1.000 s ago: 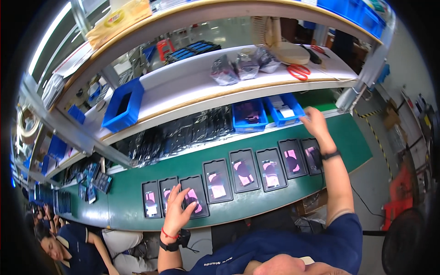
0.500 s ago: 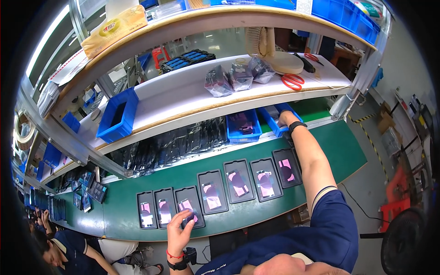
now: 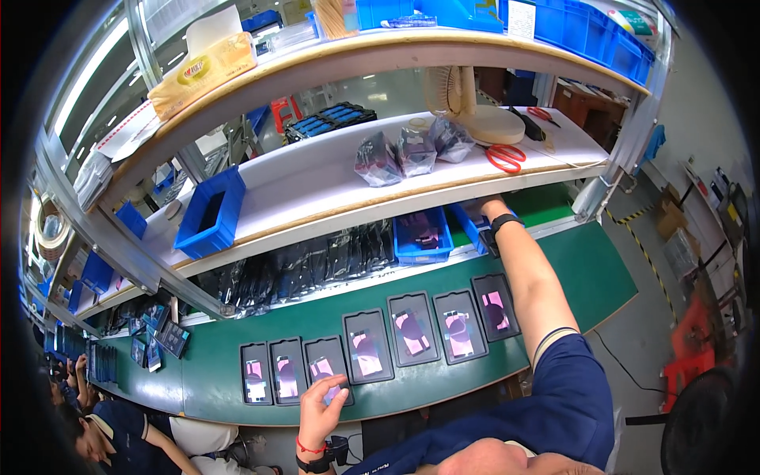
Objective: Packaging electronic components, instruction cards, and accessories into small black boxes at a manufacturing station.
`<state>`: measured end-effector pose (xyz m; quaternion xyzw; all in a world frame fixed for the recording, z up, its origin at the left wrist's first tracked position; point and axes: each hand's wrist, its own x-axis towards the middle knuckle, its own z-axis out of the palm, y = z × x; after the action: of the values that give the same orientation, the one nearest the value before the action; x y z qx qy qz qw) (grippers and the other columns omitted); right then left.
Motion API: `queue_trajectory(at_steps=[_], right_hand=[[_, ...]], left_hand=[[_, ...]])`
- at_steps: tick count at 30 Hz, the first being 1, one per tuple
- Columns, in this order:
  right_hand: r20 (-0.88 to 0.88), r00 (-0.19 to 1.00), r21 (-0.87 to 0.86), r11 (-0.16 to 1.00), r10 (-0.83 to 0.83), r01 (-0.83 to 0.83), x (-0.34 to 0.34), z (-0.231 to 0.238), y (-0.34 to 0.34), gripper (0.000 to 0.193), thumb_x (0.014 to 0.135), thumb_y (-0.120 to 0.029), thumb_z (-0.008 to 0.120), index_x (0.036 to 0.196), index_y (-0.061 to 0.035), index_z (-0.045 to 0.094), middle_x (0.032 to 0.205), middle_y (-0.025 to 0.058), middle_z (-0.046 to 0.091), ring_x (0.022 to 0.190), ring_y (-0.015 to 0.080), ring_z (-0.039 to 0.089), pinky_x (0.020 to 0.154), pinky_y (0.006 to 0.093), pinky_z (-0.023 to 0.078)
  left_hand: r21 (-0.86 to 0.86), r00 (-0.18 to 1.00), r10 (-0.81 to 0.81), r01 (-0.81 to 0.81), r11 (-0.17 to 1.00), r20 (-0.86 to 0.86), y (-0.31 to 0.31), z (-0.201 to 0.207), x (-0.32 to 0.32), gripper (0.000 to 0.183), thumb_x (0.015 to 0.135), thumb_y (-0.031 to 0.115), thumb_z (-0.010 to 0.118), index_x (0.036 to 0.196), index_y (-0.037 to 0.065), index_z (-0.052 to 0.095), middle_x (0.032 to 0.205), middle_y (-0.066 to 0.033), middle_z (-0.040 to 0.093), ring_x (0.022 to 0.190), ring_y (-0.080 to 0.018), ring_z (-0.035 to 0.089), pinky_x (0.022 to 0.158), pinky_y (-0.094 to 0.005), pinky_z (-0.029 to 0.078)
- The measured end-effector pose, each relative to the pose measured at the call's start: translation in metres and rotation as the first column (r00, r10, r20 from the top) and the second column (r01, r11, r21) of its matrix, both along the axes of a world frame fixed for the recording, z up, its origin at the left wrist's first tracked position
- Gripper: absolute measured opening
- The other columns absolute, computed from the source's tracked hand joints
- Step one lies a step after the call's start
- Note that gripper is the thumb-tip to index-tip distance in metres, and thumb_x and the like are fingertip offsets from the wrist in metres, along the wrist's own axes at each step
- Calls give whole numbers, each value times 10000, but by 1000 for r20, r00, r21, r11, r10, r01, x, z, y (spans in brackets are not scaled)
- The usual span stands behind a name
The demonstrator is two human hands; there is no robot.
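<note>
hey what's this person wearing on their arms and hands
Bare hands, no gloves. The left hand has a thin red cord and a black watch at the wrist. The right hand has a black band on its wrist, with a short navy sleeve trimmed pale at the cuff.

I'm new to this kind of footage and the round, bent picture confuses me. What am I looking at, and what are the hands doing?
There is no machine here: a person wears a wide-angle camera on the head, looking down, so straight edges bend. The forearms belong to that person. The left hand rests on one of seven dark trays lined up on the green bench. The right hand reaches under the white shelf into a blue bin; whether it grips anything is hidden. On the shelf sit red scissors, bagged parts and a small fan. Another person sits at lower left.
</note>
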<state>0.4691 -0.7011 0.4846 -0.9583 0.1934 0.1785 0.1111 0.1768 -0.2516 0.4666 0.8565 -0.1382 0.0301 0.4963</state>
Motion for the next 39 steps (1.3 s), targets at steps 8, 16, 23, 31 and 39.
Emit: queue_trajectory(at_steps=[8,16,23,31,39], right_hand=[[327,903,465,879,-277,101,3,1,31,323,746,-216,677,1017,-45,636,976,115,643,857,239,615,700,367,497],[399,658,816,575,-638,63,-7,-5,-21,282,775,-205,649,999,-35,627,918,102,648,789,218,612,646,358,492],[276,852,957,46,-445,-286,-126,-32,63,116,832,-113,588,898,-23,622,800,26,634,661,106,558,523,251,438],[295,949,955,6,-113,-296,-215,-37,232,52,803,-40,635,798,12,638,698,18,621,568,33,502,505,187,406],[305,894,943,24,329,-331,-217,-16,308,107,836,-5,571,922,26,627,798,17,624,666,50,517,623,209,441]], left_hand=[[-45,994,96,-99,994,-56,3,-12,-3,203,763,58,638,949,-21,641,964,-155,653,912,-258,625,812,-318,467],[-97,999,31,-35,995,-39,-6,-13,4,188,762,38,632,941,-16,645,952,-145,655,901,-232,627,800,-301,470],[-537,942,-197,21,843,-273,-53,-32,24,230,835,12,597,1062,-16,580,988,-82,628,910,-168,607,816,-262,469],[-802,937,-75,-247,544,-340,-70,-35,44,317,843,26,594,1141,-28,501,1033,-103,609,848,-174,616,661,-267,535],[-796,929,50,-342,499,-367,20,-50,6,236,858,51,579,1085,-9,563,959,-81,637,812,-142,621,555,-236,516]])
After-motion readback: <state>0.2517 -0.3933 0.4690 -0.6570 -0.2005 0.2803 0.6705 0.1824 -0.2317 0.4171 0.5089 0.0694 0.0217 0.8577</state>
